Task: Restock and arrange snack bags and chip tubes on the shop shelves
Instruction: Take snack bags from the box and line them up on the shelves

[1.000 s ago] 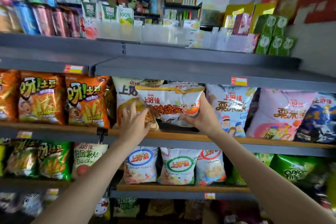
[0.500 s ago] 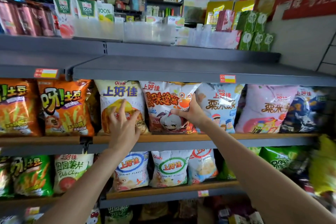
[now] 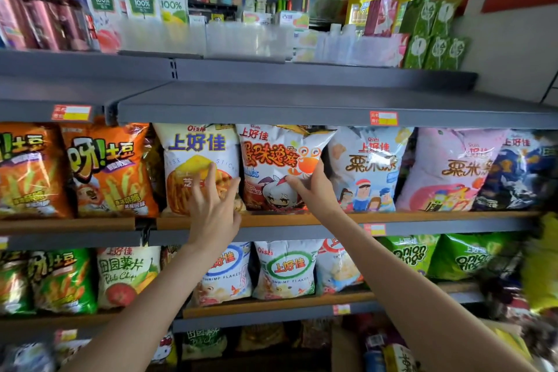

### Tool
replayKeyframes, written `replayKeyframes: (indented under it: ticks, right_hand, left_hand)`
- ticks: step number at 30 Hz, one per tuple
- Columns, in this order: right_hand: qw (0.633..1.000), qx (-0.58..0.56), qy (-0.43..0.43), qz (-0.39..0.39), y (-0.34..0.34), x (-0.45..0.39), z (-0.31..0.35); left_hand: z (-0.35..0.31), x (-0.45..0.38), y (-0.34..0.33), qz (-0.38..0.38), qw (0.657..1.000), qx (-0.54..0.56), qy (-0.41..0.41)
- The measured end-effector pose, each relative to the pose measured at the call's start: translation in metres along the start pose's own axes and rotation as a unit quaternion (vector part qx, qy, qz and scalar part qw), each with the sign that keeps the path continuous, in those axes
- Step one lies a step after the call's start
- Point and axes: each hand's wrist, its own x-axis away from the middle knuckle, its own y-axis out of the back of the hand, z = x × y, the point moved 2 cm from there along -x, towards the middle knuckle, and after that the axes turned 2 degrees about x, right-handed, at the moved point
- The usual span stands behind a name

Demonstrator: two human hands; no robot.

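We grasp the crab snack bag [image 3: 279, 166] by its right edge with our right hand [image 3: 314, 190]; it stands upright on the middle shelf [image 3: 422, 217]. Our left hand [image 3: 213, 208], fingers spread, rests against the cheese stick bag [image 3: 196, 160] just left.

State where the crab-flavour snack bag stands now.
Head view, centre: the crab-flavour bag stands on the middle shelf, between cheese-stick bag and corn-snack bag.

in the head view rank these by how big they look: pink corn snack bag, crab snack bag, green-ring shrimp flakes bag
1. pink corn snack bag
2. crab snack bag, partly covered by the right hand
3. green-ring shrimp flakes bag, clearly smallest
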Motion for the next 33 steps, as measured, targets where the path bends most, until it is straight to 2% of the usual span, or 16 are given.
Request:
replayKeyframes:
  ticks: [3,5,7,9,10,12,16,19,24,28,33]
  right_hand:
    - [0.998,0.051,0.01,-0.036,0.002,0.007,-0.003]
    - [0.989,0.096,0.021,-0.113,0.004,0.011,0.002]
    - [0.95,0.181,0.112,-0.229,0.006,0.02,0.016]
    - [0.9,0.267,0.22,-0.267,0.004,0.028,0.03]
    - [0.88,0.314,0.255,-0.25,0.002,0.027,0.033]
    - [0.856,0.4,0.272,-0.183,0.002,0.02,0.032]
    - [0.852,0.48,0.206,-0.016,0.02,0.002,0.026]
    - [0.853,0.488,0.179,0.041,0.033,-0.014,0.023]
    - [0.874,0.45,0.165,0.077,0.04,-0.029,0.027]
    - [0.868,0.457,0.182,0.068,0.031,-0.012,0.017]
    - [0.86,0.469,0.189,0.071,0.03,-0.013,0.019]
  left_hand:
    - [-0.013,0.004,-0.005,-0.024,0.996,-0.002,-0.08]
    - [-0.023,0.002,-0.007,-0.019,0.994,0.028,-0.107]
    - [-0.031,-0.002,-0.008,0.0,0.991,0.083,-0.105]
    - [-0.036,-0.007,-0.008,0.012,0.988,0.122,-0.098]
    - [-0.038,-0.008,-0.008,0.01,0.987,0.13,-0.098]
    - [-0.04,-0.009,-0.011,0.0,0.983,0.147,-0.108]
    - [-0.044,-0.007,-0.017,0.01,0.977,0.184,-0.106]
    - [-0.052,-0.011,-0.016,0.033,0.976,0.186,-0.104]
    - [-0.057,-0.011,-0.018,0.057,0.981,0.15,-0.107]
    - [-0.047,-0.004,-0.028,0.012,0.982,0.13,-0.139]
    - [-0.043,0.006,-0.037,0.024,0.983,0.143,-0.115]
